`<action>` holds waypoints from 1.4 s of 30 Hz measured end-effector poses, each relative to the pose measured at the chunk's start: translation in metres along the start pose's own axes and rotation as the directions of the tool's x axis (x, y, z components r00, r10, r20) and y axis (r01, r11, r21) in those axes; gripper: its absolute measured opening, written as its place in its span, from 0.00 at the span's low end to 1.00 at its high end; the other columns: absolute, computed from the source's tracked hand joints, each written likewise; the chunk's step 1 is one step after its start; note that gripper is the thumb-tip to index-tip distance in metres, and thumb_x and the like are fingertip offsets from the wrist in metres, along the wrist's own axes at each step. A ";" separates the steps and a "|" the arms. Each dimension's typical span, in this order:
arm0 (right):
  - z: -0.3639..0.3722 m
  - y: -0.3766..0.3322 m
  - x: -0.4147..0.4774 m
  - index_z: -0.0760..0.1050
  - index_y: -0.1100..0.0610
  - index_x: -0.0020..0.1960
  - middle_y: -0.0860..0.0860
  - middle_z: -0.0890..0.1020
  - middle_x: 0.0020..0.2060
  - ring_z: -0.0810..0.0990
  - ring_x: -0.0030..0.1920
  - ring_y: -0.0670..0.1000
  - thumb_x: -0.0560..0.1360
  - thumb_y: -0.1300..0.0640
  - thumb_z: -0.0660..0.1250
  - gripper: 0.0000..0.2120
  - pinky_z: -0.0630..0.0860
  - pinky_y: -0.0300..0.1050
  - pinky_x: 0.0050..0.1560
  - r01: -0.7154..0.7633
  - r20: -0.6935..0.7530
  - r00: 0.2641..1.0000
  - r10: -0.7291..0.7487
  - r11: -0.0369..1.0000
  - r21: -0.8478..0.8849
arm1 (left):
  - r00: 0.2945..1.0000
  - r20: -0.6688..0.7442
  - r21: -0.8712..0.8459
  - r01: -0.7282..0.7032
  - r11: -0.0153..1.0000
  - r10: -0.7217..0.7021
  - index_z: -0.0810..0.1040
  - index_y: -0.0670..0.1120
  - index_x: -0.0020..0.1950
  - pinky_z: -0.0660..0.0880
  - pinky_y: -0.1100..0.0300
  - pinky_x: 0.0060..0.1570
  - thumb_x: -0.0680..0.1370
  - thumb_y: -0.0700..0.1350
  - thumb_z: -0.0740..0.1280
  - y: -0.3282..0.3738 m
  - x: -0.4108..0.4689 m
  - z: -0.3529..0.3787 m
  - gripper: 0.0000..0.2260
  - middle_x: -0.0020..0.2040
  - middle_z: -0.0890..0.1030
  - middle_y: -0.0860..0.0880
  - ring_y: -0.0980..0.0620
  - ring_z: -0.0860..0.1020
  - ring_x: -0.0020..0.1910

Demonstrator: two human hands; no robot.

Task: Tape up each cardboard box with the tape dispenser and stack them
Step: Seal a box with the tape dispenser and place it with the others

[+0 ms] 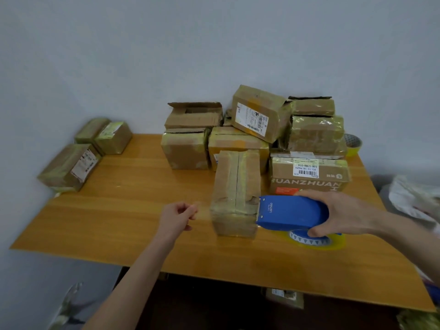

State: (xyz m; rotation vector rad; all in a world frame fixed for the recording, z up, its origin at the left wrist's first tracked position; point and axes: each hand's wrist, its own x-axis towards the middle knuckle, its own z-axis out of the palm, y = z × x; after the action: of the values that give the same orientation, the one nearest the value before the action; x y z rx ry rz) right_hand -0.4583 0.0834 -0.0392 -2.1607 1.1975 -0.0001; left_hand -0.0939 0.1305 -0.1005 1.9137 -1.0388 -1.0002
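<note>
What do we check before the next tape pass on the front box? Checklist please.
1. Right hand grips dispenser: ok.
2. Dispenser's front edge at the near end of the box: ok.
3. Box flaps shut along the top seam: ok.
4. Left hand steadying box: not ok, it is apart from the box.
5. Tape end stuck to box: cannot tell.

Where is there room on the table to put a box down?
The widest bare wood lies on the table between the left boxes and the middle box. The front edge strip is bare too. Back right is crowded with the pile; the right hand holds the dispenser at the middle box.
</note>
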 end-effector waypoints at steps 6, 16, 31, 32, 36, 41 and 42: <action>0.004 0.009 0.006 0.58 0.32 0.64 0.39 0.77 0.49 0.78 0.46 0.44 0.65 0.44 0.74 0.34 0.76 0.40 0.43 -0.075 0.022 0.997 0.079 0.987 -0.141 | 1.000 -0.009 0.031 0.000 1.000 0.000 0.81 0.46 0.39 0.73 0.67 0.27 0.79 0.45 0.66 -0.005 0.003 0.012 0.10 0.33 0.79 0.50 0.56 0.77 0.33; 0.015 0.024 0.020 0.61 0.33 0.65 0.41 0.77 0.49 0.78 0.46 0.46 0.64 0.47 0.74 0.35 0.79 0.48 0.46 -0.148 0.083 0.985 0.154 0.986 -0.072 | 1.000 0.003 0.117 0.014 0.993 -0.014 0.79 0.48 0.37 0.73 0.67 0.27 0.79 0.45 0.67 -0.013 0.013 0.022 0.10 0.34 0.80 0.50 0.55 0.78 0.35; 0.030 0.021 0.030 0.62 0.35 0.63 0.43 0.76 0.50 0.77 0.49 0.49 0.63 0.48 0.74 0.33 0.78 0.56 0.51 -0.145 0.111 0.983 0.149 0.989 -0.039 | 0.995 -0.013 0.578 -0.073 0.813 0.099 0.77 0.49 0.65 0.74 0.61 0.37 0.81 0.51 0.61 -0.043 0.014 0.013 0.14 0.40 0.75 0.51 0.52 0.77 0.38; 0.031 0.020 0.030 0.62 0.35 0.63 0.43 0.76 0.50 0.77 0.49 0.49 0.63 0.48 0.74 0.33 0.78 0.55 0.52 -0.144 0.108 0.983 0.147 0.989 -0.036 | 0.960 -0.095 0.559 -0.168 0.812 0.264 0.78 0.47 0.63 0.72 0.62 0.40 0.81 0.48 0.61 -0.042 0.007 0.015 0.13 0.44 0.76 0.50 0.51 0.77 0.42; 0.030 0.020 0.028 0.61 0.35 0.66 0.42 0.75 0.53 0.77 0.52 0.48 0.65 0.43 0.75 0.35 0.77 0.53 0.54 -0.112 0.096 0.989 0.115 0.993 -0.027 | 0.677 0.125 0.565 -0.649 0.509 0.725 0.75 0.47 0.67 0.74 0.55 0.56 0.80 0.45 0.59 -0.009 -0.029 0.056 0.16 0.60 0.78 0.47 0.48 0.76 0.59; 0.029 0.025 0.023 0.49 0.32 0.74 0.42 0.73 0.60 0.75 0.56 0.49 0.67 0.36 0.72 0.44 0.76 0.50 0.57 -0.054 0.056 0.997 0.061 0.993 -0.106 | 0.716 0.515 0.697 -0.670 0.257 0.471 0.36 0.55 0.75 0.34 0.53 0.74 0.83 0.56 0.45 -0.006 -0.032 0.093 0.25 0.77 0.38 0.57 0.55 0.34 0.75; 0.030 0.026 0.022 0.48 0.30 0.73 0.42 0.74 0.59 0.75 0.55 0.48 0.68 0.37 0.72 0.43 0.76 0.49 0.56 -0.036 0.054 0.998 0.042 0.993 -0.115 | 0.724 0.513 0.715 -0.658 0.236 0.462 0.35 0.55 0.75 0.32 0.54 0.74 0.83 0.56 0.46 -0.010 -0.030 0.092 0.26 0.76 0.36 0.57 0.56 0.32 0.75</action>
State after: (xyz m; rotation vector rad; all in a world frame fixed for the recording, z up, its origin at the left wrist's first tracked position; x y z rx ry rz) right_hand -0.4564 0.0731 -0.0835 -2.2193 1.2334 0.1487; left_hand -0.1826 0.1403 -0.1404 1.8134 -2.5375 -0.1310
